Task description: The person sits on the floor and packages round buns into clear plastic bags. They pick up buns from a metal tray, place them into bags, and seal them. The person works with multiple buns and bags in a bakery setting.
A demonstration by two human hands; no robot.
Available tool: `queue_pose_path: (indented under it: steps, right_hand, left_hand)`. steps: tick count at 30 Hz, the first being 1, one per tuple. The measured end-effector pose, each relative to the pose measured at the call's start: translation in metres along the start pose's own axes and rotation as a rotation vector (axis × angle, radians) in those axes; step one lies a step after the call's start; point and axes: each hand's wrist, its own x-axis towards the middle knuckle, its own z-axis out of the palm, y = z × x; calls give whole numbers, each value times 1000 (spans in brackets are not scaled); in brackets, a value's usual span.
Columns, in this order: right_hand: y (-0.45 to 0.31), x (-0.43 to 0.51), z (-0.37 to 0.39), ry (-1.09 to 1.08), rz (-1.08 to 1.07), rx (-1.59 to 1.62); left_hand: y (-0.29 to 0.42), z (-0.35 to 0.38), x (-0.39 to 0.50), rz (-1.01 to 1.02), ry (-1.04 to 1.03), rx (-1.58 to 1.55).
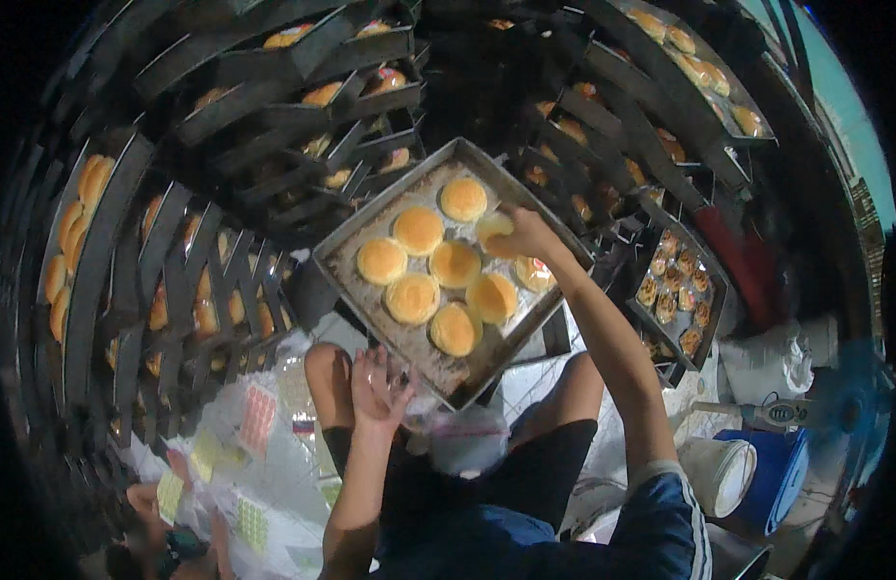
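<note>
A square metal baking tray with several round golden buns lies tilted like a diamond before me. My right hand reaches over its right part, its fingers on a pale round bun; whether they grip it is hard to tell. Beside that hand lies a bun with a red-and-white label. My left hand, palm up with fingers spread, is at the tray's lower left edge, and a clear plastic film seems to lie on its fingers. A bun sits near the tray's lower corner.
Stacked trays of long buns rise at the left, more stacks behind. At the right stand a tray of topped pastries, a white bucket, a blue drum and a fan. Another person is at lower left, near label sheets.
</note>
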Motion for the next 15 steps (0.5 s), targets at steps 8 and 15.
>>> queue_pose_path:
  steps: [8, 15]
  right_hand:
    - [-43, -208, 74, -442, -124, 1801]
    - [-71, -325, 60, 84, -183, 307]
  left_hand:
    - [-22, 7, -8, -132, -416, 102]
    - [-55, 14, -46, -123, -268, 420]
